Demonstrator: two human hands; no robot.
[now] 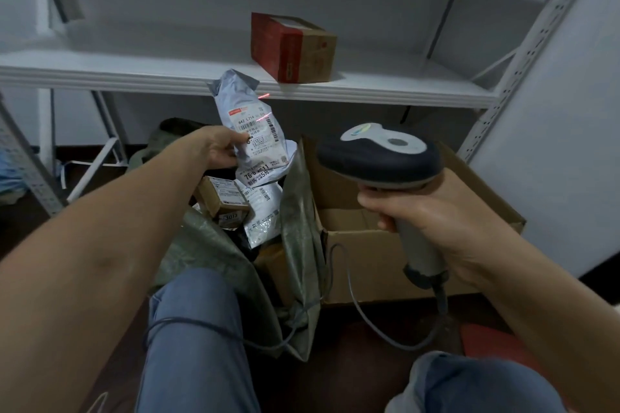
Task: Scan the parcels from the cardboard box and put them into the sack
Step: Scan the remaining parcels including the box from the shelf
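Note:
My left hand (219, 149) grips a grey plastic mailer parcel (250, 124) by its left edge and holds it upright above the open green sack (298, 228). The parcel's white label faces me, with a red laser line across its upper right. My right hand (426, 211) grips the handle of a grey and dark barcode scanner (380, 157), whose head points toward the parcel. The brown cardboard box (362, 251) stands open to the right of the sack, under the scanner. Inside the sack lie a small brown box parcel (223, 199) and another grey mailer (263, 214).
A white metal shelf (134, 74) runs across behind, carrying a red and brown carton (292, 49). A perforated shelf upright (523, 54) rises at the right. The scanner's cable (369, 322) loops over the floor and across my left knee (198, 329). A red object (493, 342) lies at the lower right.

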